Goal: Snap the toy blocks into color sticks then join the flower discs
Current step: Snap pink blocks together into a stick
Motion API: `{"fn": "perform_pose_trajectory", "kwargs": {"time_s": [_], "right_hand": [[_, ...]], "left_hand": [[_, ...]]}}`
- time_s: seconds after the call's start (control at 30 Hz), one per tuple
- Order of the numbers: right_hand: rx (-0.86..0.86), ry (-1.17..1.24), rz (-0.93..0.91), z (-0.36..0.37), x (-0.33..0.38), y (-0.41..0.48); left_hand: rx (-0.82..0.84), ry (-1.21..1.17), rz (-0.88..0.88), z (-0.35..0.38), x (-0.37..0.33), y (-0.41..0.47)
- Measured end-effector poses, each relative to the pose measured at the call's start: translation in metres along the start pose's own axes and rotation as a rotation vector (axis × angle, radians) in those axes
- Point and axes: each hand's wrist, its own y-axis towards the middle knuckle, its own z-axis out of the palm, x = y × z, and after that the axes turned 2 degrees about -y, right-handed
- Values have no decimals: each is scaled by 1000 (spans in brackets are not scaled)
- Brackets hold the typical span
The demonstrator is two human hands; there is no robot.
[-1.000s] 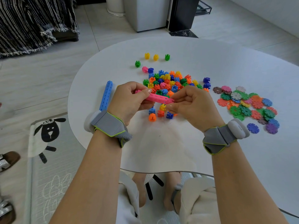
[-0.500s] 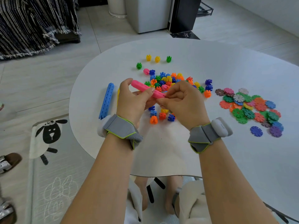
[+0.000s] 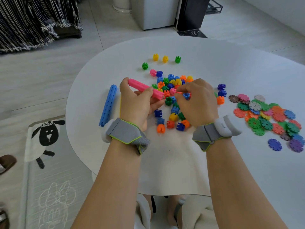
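Left hand (image 3: 137,104) gripping pink stick (image 3: 142,89), right hand (image 3: 198,103) curled over loose blocks (image 3: 171,82), grasp unclear, flower discs (image 3: 270,116) at right

Two sticks (image 3: 139,86), perhaps forty blocks (image 3: 160,128)

The pink stick (image 3: 145,90) is one solid bright pink. The blue stick (image 3: 108,105) is plain mid-blue with rows of small dots along it. The loose blocks (image 3: 175,116) mix green, yellow, orange, red, blue, purple and pink. The flower discs (image 3: 270,116) come in red, green, blue, purple, pink, orange, yellow, white and brown. The tabletop (image 3: 231,66) is plain white. The wrist straps (image 3: 123,132) are grey, edged in lime green. The mat (image 3: 47,134) shows a black-and-white sheep on pale grey. The fabric (image 3: 33,19) is dark with white stripes.
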Motion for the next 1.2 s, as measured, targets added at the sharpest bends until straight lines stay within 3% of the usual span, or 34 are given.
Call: {"fn": "perform_pose_trajectory", "kwargs": {"time_s": [0.2,0.6,0.77,0.97,1.2], "right_hand": [[52,-182,173,13,9,13],[41,-215,416,24,23,25],[-4,-30,335,14,22,23],[131,373,165,-3,38,-2],[164,412,119,-3,35,-10]], "left_hand": [[18,-2,30,-1,2,5],[51,14,26,-6,1,9],[15,16,39,-9,2,12],[-30,24,73,-10,3,15],[-54,3,68,-6,2,12]]}}
